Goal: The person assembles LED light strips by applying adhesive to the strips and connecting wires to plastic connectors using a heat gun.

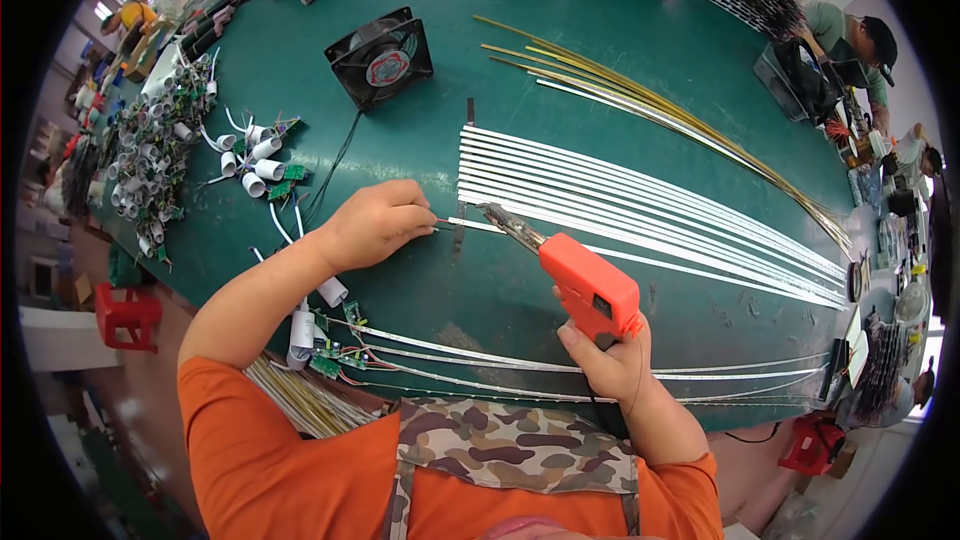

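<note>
My right hand point(612, 360) is wrapped round the handle of a red soldering gun point(592, 285). Its dark metal tip point(497, 212) hangs just above the left end of a white LED strip point(640, 202) in a row of several laid side by side. At that same end my left hand point(378, 222) is closed in a pinch on thin wires point(440, 224), one of them reddish. Whether the wires touch the strip is too small to tell. Below my left forearm lie white plastic caps point(302, 335) and green circuit boards point(326, 365), wired to more strips point(480, 355).
A black fan point(380, 60) stands on the green table point(270, 30), its cord trailing nearby. Capped boards point(150, 160) are heaped at far left. Yellowish strips point(640, 100) lie beyond the white row. A person point(850, 40) sits at the far right, beside a grey bin point(782, 80).
</note>
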`<move>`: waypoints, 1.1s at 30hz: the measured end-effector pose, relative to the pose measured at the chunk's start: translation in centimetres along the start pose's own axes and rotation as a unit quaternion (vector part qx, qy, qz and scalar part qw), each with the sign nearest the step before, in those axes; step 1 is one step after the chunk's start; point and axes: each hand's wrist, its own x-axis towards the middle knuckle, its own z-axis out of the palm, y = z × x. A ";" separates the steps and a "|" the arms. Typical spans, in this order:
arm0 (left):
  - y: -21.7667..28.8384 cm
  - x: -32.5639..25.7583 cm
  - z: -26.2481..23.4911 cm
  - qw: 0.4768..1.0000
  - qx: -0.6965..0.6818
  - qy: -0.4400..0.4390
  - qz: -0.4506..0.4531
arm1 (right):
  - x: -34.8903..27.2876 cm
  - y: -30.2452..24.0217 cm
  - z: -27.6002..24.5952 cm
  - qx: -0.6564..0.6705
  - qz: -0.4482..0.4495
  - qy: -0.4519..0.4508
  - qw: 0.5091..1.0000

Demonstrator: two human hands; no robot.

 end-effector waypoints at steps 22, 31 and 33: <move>0.0 0.2 1.2 0.997 0.080 0.002 0.005 | 0.2 0.0 0.1 -0.007 0.041 -0.025 0.999; 0.3 0.0 1.3 0.996 0.086 0.001 0.001 | 0.5 -0.2 1.0 -0.007 0.012 -0.048 0.999; 0.3 0.0 1.2 0.996 0.084 -0.001 -0.001 | 0.8 -0.4 1.2 -0.025 0.006 -0.063 0.998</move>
